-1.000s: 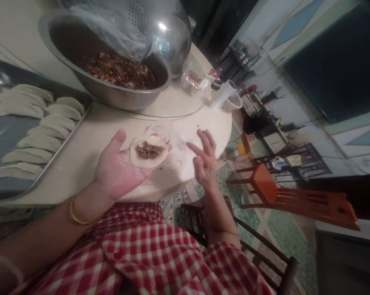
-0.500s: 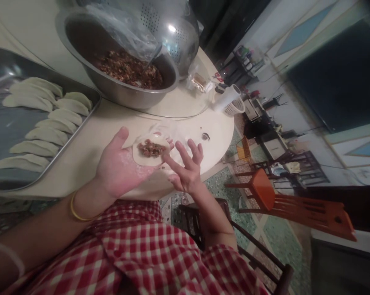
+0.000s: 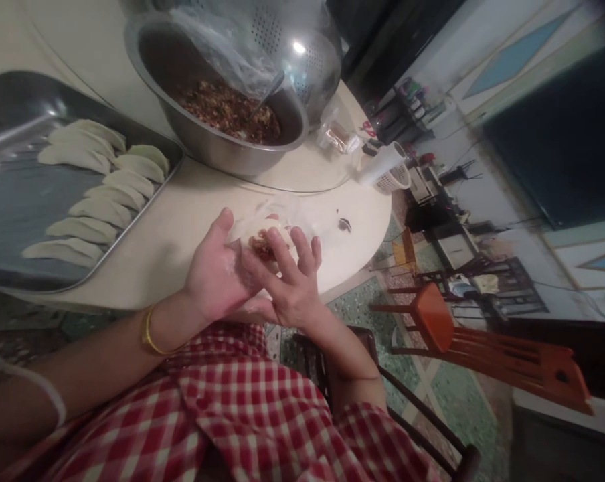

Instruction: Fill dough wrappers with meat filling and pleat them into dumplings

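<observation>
My left hand (image 3: 212, 271) is palm up and carries a round dumpling wrapper (image 3: 243, 229) on its fingers. A mound of chopped meat filling (image 3: 262, 245) sits in the middle of the wrapper. Over the wrapper's near side reaches my right hand (image 3: 295, 288), its fingers spread and touching or nearly touching the dough. Those fingers hide part of the filling and the wrapper's right edge. Flour whitens the left palm. Behind the hands, a crumpled clear plastic sheet (image 3: 287, 209) lies on the table.
On the left, a metal tray (image 3: 11, 221) holds several folded dumplings (image 3: 99, 211). A steel bowl (image 3: 227, 155) of filling, with a utensil handle (image 3: 272, 87), stands behind the hands. Beyond it is a perforated colander (image 3: 307, 60). A white basket (image 3: 395, 175) sits at the table's right edge.
My right hand has moved left and over the wrapper, its fingers now covering part of the filling. The view has shifted slightly, so the tray and bowl appear farther right.
</observation>
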A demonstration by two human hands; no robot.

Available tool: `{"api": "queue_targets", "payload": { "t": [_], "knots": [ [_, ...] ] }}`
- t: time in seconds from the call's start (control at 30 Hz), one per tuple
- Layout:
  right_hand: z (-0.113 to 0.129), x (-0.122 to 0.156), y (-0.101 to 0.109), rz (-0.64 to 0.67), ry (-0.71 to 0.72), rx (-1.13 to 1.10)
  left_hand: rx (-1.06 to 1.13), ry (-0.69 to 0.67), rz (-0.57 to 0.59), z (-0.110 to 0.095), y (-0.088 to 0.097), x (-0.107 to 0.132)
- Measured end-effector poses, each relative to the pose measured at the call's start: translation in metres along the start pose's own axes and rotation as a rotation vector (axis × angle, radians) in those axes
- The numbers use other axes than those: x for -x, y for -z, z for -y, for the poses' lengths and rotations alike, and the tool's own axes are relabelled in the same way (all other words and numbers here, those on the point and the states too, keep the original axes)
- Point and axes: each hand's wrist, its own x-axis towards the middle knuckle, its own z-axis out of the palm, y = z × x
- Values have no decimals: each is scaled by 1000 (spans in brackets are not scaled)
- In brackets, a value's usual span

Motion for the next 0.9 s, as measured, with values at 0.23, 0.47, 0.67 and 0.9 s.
{"api": "queue_targets", "payload": {
  "t": [0.23, 0.47, 0.67, 0.9],
  "knots": [
    [4, -2, 6, -38, 101, -16, 67, -79, -153, -3, -11, 2],
    [7, -14, 2, 29, -3, -20, 53, 34, -88, -1, -6, 4],
    [12, -17, 3, -75, 73, 44, 45, -58, -74, -3, -6, 3],
    [6, 5, 10, -51, 79, -2, -49, -89, -43, -11, 3, 4]
  ]
}}
